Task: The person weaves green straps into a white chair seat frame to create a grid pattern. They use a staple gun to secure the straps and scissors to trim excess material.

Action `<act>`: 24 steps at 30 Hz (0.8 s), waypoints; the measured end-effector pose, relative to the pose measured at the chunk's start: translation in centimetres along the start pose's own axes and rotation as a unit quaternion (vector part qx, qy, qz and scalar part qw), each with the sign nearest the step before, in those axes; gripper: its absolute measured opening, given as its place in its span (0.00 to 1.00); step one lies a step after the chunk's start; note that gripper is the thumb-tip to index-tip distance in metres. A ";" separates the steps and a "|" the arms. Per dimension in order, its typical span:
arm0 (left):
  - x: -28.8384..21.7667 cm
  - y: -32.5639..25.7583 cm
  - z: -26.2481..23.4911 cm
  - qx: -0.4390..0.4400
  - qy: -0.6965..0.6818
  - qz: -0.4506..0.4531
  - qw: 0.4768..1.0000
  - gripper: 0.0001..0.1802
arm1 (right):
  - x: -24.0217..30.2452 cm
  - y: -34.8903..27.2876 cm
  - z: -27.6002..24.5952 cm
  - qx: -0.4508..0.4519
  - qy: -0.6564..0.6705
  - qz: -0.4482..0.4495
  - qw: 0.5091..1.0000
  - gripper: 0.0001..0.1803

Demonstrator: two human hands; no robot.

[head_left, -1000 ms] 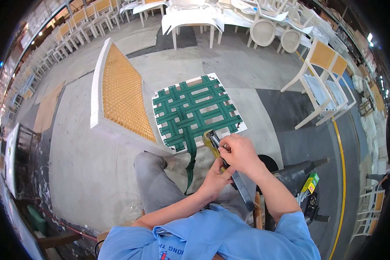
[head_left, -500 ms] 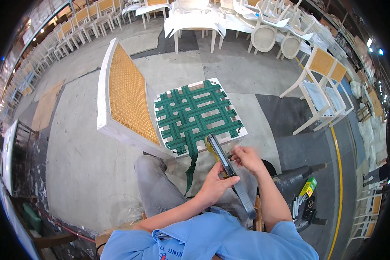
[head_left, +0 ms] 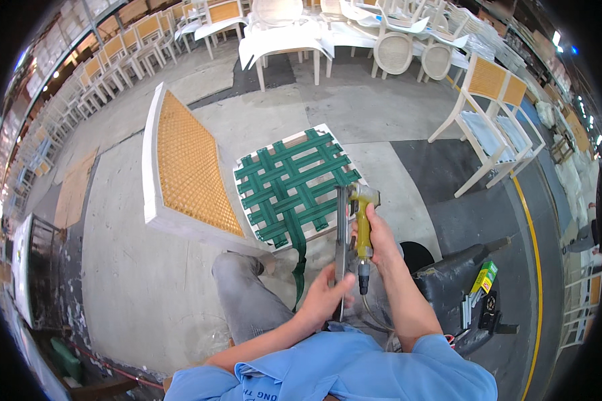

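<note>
A pneumatic stapler [head_left: 363,230] with a yellow body, a long dark magazine and an air hose stands nearly upright in front of me. My right hand [head_left: 381,240] is wrapped round its yellow handle. Lower down, my left hand [head_left: 326,294] closes on the magazine; part of its grip is hidden. Just beyond the stapler's head lies a chair seat frame [head_left: 324,128] woven with green webbing [head_left: 291,175]. One loose webbing tail [head_left: 299,267] hangs off the near side toward my knee. The chair's cane backrest [head_left: 190,167], in a white frame, rises on the left.
Right of my arm is a black padded surface [head_left: 441,277] bearing a green-yellow box [head_left: 483,279] and staple strips [head_left: 466,311]. Two joined pale chairs [head_left: 488,134] stand at the far right. Rows of chairs [head_left: 120,57] line the back left, with stacked chairs [head_left: 394,53] behind.
The stapler has turned from a slant to upright, its yellow handle now toward the right. My right hand has taken hold of that handle; my left hand has slid along the magazine.
</note>
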State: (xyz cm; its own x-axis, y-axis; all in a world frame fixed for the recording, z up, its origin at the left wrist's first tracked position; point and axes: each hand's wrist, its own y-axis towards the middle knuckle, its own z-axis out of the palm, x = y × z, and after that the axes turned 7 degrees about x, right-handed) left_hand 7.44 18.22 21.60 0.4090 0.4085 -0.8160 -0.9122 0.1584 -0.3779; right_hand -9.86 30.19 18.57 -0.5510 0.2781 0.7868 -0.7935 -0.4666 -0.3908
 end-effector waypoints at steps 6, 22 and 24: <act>1.7 1.0 0.6 -0.121 0.236 0.150 0.952 0.24 | 1.5 -0.6 0.9 -0.032 -0.039 -0.018 0.999 0.32; -1.4 5.0 4.4 0.010 0.045 0.102 0.994 0.16 | 0.2 -8.4 -2.8 -0.064 -0.168 -0.136 0.974 0.22; -1.5 5.5 3.9 0.089 0.064 0.092 0.990 0.19 | 1.9 -10.1 -2.8 -0.102 -0.175 -0.170 0.964 0.23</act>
State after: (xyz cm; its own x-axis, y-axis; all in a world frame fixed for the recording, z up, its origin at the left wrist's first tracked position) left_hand 1.71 21.93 22.47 0.2249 0.3295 -0.9170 -0.9568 0.2526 -0.1438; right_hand -3.63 37.71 22.67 -0.1575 0.0681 0.9852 -0.9666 -0.2147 -0.1397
